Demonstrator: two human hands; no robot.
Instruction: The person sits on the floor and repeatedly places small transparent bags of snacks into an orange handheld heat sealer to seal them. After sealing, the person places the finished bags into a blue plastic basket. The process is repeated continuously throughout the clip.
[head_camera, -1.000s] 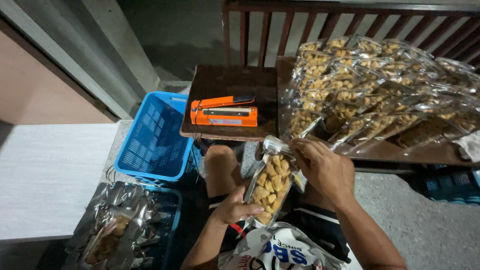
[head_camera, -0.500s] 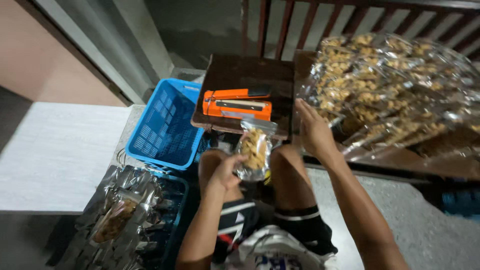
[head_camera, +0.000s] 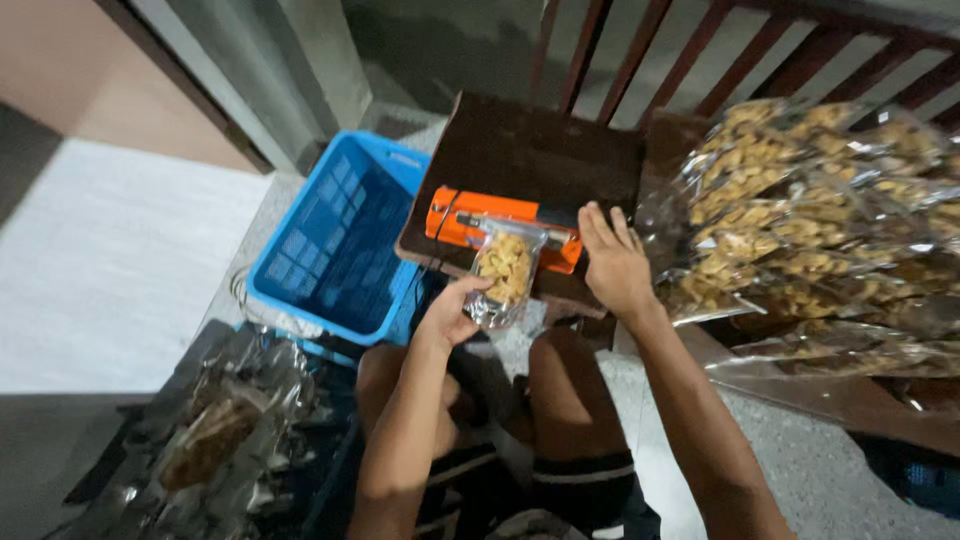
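My left hand (head_camera: 452, 310) holds a small clear bag of yellow-brown snacks (head_camera: 503, 272) by its lower edge, with the bag's top lying across the orange heat sealer (head_camera: 470, 218). My right hand (head_camera: 612, 262) rests flat with fingers together on the sealer's right end, on its black arm. The sealer stands on a small dark wooden table (head_camera: 530, 150) in front of my knees.
A blue plastic basket (head_camera: 335, 240) stands left of the table. Several filled snack bags (head_camera: 800, 220) are piled on a brown surface at the right. More clear bags (head_camera: 220, 430) lie at the lower left. A brown railing (head_camera: 700, 50) runs behind.
The snack bag has moved up from my lap onto the sealer. My right hand has let go of the bag and come down on the sealer's right end.
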